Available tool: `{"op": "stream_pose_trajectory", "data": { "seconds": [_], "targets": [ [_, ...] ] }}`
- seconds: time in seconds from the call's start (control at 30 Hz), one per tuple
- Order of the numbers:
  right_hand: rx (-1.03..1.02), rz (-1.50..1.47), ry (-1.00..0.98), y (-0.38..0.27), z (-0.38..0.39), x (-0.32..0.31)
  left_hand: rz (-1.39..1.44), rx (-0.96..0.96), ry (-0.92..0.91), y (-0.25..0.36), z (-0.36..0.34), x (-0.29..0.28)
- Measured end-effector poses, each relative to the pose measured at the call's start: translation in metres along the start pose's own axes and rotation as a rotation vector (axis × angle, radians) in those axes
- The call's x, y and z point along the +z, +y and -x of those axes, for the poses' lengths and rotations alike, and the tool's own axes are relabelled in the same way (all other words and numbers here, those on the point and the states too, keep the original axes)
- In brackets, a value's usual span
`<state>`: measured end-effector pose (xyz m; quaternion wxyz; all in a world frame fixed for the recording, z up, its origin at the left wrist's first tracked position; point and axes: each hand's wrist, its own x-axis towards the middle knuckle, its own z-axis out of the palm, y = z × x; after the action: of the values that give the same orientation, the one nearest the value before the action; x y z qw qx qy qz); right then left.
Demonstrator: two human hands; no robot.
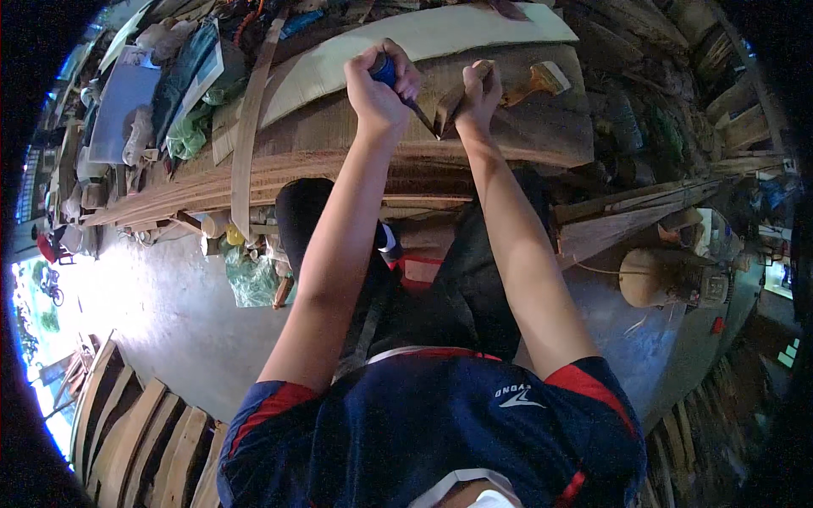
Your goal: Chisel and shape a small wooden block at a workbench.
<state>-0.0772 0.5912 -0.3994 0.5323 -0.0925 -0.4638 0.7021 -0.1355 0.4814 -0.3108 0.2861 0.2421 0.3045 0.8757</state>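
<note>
My left hand (pixel 374 95) is wrapped round a blue-handled tool (pixel 384 71). Its slim dark shaft slants down to the right, and the tip is close to a small wooden piece (pixel 448 107). I cannot tell whether the two touch. That piece is gripped in my right hand (pixel 479 100), tilted over the bench. Just right of this hand lies a brush-like tool with a brown body and a pale end (pixel 549 78). Both hands are above a wide wooden board (pixel 525 127).
A long pale curved board (pixel 474 30) lies along the bench's far side. A narrow strip (pixel 250 135) crosses it at left, near plastic bags (pixel 188 134). Boards (pixel 152 432) lean at lower left. A rounded tan object (pixel 644 277) stands on the floor at right.
</note>
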Motion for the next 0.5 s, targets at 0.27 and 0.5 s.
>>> {"op": "stream_pose_trajectory", "data": {
  "seconds": [0.27, 0.5],
  "targets": [
    [-0.011, 0.056, -0.012, 0.002, -0.006, -0.009, -0.053, 0.027, -0.004, -0.001, 0.001, 0.009],
    [0.057, -0.094, 0.07, 0.001, 0.001, 0.002, -0.028, 0.039, 0.085, 0.003, 0.007, 0.003]
  ]
}}
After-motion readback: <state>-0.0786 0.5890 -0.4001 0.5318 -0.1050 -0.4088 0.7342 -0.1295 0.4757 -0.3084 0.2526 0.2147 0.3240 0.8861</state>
